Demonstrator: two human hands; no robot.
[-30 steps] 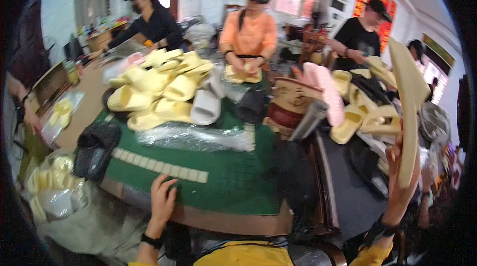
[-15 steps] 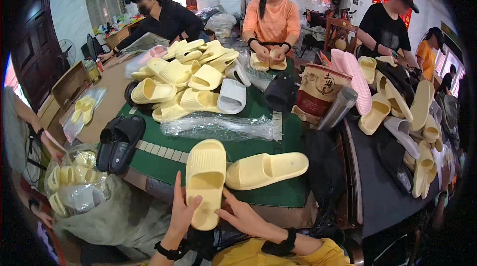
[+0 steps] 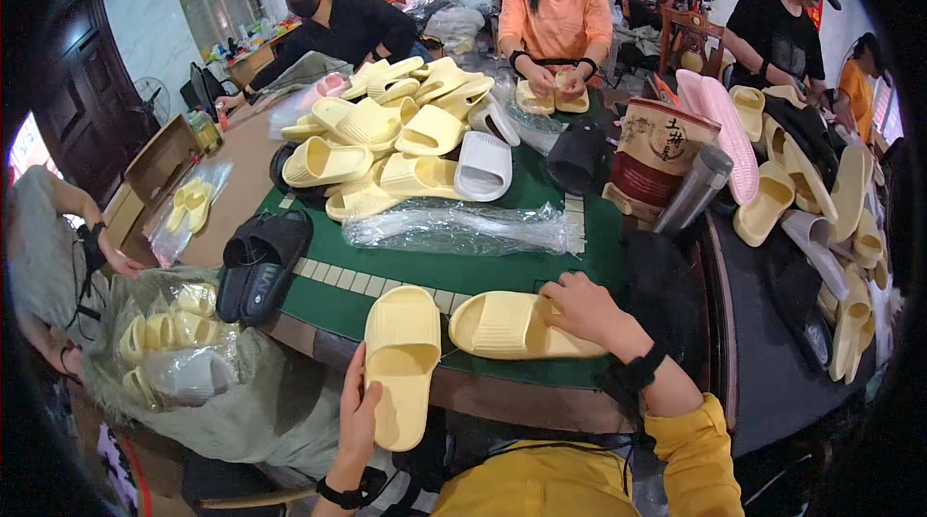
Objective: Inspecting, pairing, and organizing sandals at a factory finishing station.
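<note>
My left hand (image 3: 356, 411) grips a pale yellow slide slipper (image 3: 402, 324) by its left side, thumb over the footbed. The slipper is held up at the table's near edge, toe pointing away from me. To its right, a second yellow slide slipper (image 3: 494, 324) lies on the green mat (image 3: 333, 302), its toe to the left. My right hand (image 3: 589, 309) reaches over this slipper's footbed behind the strap, fingers bent onto it; its heel end is partly hidden under the hand.
Beyond lie a clear plastic bag bundle (image 3: 463, 229) and a heap of yellow slippers (image 3: 372, 126) with a grey one (image 3: 483, 167). Black slippers (image 3: 263, 266) sit left, a pouch (image 3: 661, 155) and metal flask (image 3: 695, 191) right. Several people work around. A sack (image 3: 261, 396) holds bagged slippers.
My right hand has left the held slipper and moved right onto the lying one. My left hand still holds its slipper. The view has shifted, moving the scene rightward in the picture.
</note>
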